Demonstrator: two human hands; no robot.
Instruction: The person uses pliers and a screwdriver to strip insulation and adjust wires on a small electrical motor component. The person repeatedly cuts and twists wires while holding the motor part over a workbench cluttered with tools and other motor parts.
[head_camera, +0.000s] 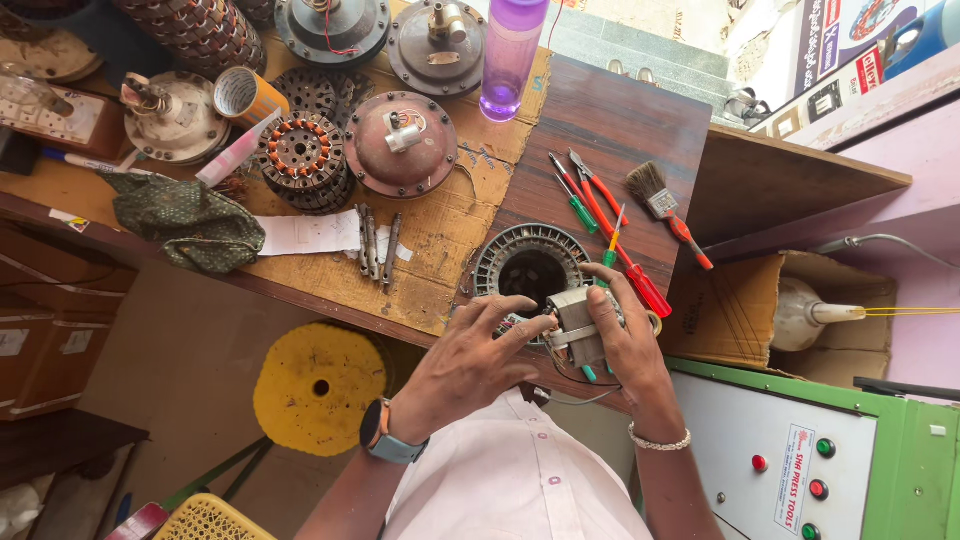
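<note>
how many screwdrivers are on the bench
4, all right of the round stator: a small green one, two red ones, and a green-yellow one across them. Others may be hidden.

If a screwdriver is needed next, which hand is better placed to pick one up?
Probably the right hand. It lies beside the red-handled screwdriver, nearly touching its handle. The left hand sits on the far side of the grey block both hands touch.

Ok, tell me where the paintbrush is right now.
The paintbrush lies on the dark wooden board toward the right in the head view, just right of the red and green screwdrivers and above the right hand.
</note>
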